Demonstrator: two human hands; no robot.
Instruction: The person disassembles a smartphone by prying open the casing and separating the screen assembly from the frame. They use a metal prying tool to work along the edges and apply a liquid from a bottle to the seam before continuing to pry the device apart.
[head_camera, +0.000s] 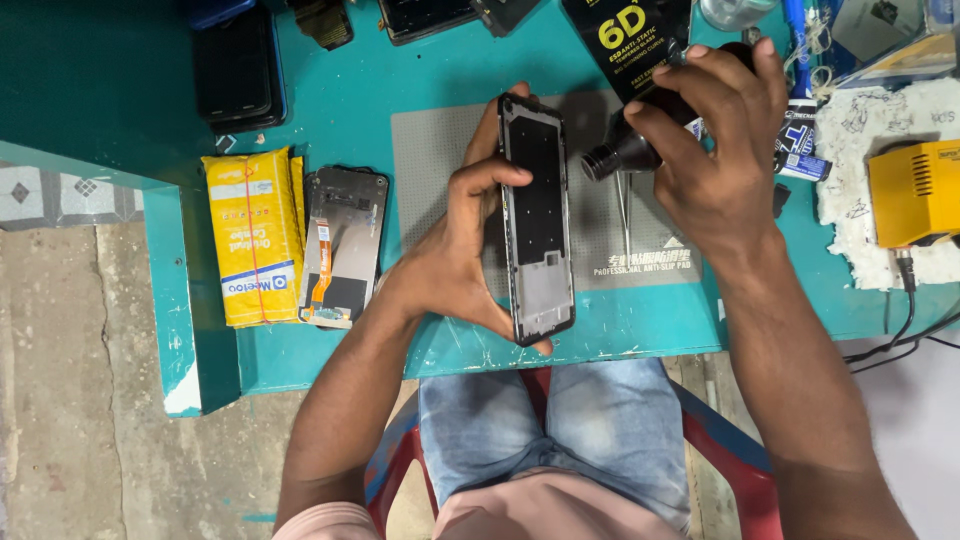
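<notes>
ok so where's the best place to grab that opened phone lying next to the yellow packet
Probably by its two long edges, from above. The opened phone lies flat on the teal table, its orange ribbon cable exposed along the middle, so the fingers should avoid the face. The yellow packet crowds its left side.

Teal bench (330, 90), grey mat (440, 150) in the middle. Yellow pouch (250, 235) left, opened phone (342, 245) just beside it. Dark phone (238, 65) top left. Yellow box (915, 190) on white cloth (880, 120) at right.

Yellow flat package (252, 238) lies left on the teal bench — black box (628, 42) at top.
</notes>
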